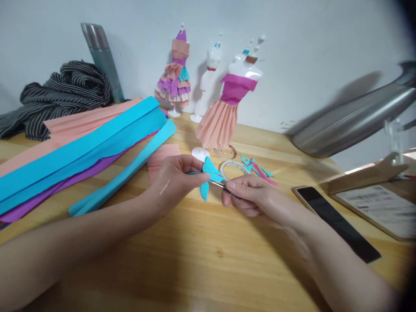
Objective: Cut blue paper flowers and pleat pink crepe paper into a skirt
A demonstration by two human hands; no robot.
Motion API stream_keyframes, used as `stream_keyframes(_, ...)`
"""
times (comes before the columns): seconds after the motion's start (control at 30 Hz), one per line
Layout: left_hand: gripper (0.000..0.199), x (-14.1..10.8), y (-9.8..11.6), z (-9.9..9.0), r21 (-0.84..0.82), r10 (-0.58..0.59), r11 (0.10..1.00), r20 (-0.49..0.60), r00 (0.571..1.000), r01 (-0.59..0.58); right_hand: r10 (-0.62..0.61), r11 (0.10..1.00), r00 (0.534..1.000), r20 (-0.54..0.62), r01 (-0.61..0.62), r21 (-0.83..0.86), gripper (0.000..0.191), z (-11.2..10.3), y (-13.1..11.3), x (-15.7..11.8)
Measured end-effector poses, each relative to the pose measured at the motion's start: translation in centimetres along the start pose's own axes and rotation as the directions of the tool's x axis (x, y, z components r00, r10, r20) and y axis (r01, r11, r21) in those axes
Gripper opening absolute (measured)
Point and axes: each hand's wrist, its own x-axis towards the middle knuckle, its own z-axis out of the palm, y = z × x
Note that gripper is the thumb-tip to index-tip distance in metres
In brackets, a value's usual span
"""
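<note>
One bare left hand point(177, 175) is pinched tightly on a small, pointed, bright-blue paper-like piece point(211, 169), which sits between the two hands. The right hand point(256, 193), its fingers curled in, grips a slim silver metal tool point(217, 183) angled toward that piece. Just beyond the hands lie a pale round tape ring point(232, 162) and thin blue and pink scraps point(263, 174); farther off stands a white mannequin in a magenta top and pleated peach skirt point(219, 123). Left of the left hand are long, flat blue strips point(84, 149); right of the right hand, a black-screened phone point(338, 225).
</note>
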Motion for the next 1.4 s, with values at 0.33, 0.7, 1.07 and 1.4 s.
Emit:
stream_keyframes(0.33, 0.009, -0.06, 0.28, 0.30, 0.015, -0.065, 0.998, -0.050, 0.997, 0.066, -0.005, 1.000, 0.999, -0.034, 0.004, -0.015, 0.049, 0.28, 0.07, 0.14)
stream_keyframes(0.7, 0.014, 0.06, -0.45, 0.21, -0.032, -0.049, 0.998, -0.075, 0.996, 0.047, -0.005, 1.000, 0.999, -0.043, 0.006, 0.020, 0.047, 0.39, 0.11, 0.21)
stream_keyframes(1.07, 0.014, 0.02, -0.41, 0.20, -0.014, -0.059, 0.998, -0.054, 0.997, 0.059, -0.016, 0.999, 0.998, -0.067, 0.014, -0.042, 0.045, 0.26, 0.15, 0.15)
stream_keyframes(1.4, 0.015, 0.07, -0.48, 0.16, -0.019, -0.039, 0.999, -0.044, 0.998, 0.038, -0.029, 1.000, 0.998, -0.048, 0.029, -0.003, 0.039, 0.27, 0.05, 0.05)
